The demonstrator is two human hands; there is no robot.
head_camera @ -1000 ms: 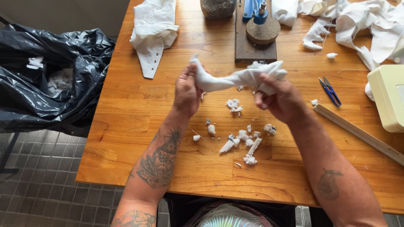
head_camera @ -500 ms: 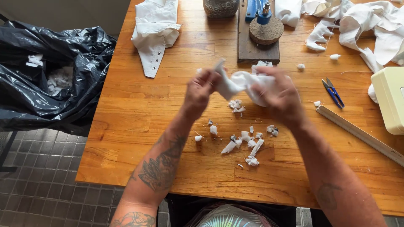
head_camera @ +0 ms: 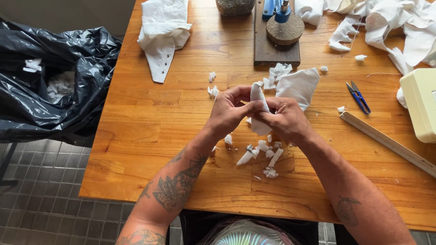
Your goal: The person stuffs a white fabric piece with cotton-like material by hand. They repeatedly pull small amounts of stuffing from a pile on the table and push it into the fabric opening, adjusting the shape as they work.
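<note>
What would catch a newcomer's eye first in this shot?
At the centre, the left hand and right hand together pinch a piece of white cloth above the wooden table, with small white scraps scattered just below them. At the left edge, beside the table, a black rubbish bag gapes open with white offcuts inside. To the right lie blue snips and a wooden ruler.

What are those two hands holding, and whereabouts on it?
A white fabric piece. The left hand and right hand pinch it together at its folded lower end, leaving the wider part fanning out above the right hand.
</note>
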